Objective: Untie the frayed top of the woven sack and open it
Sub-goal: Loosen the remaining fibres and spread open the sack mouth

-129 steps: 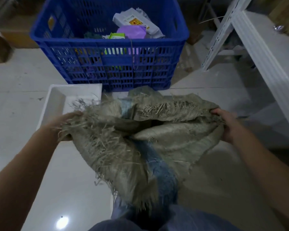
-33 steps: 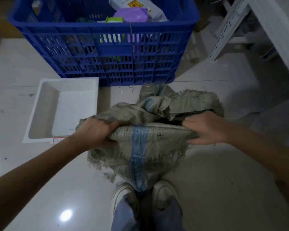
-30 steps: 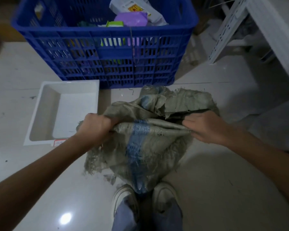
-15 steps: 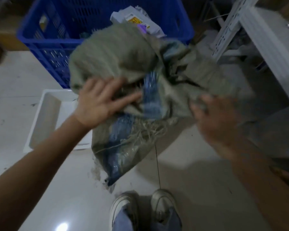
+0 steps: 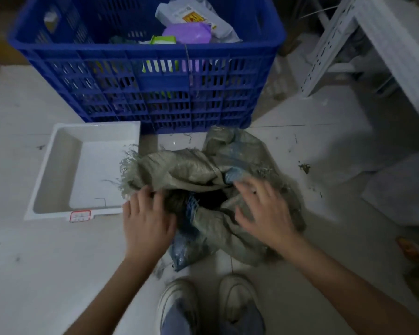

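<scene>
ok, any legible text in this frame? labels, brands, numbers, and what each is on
Nothing legible.
White tray, red-bordered sticker on its near rim: print too small to read.
White packet in the blue crate, yellow and red label: blurred.
Green and white packet in the crate: no readable print.
Woven sack: blue stripe only, no lettering visible.

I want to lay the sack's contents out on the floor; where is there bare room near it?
Bare floor lies left of the left hand, below the white tray; the tray is also empty. More floor runs right of the woven sack, with scattered debris. Crowded: the gap between sack and blue crate, and by the shoes.
</scene>
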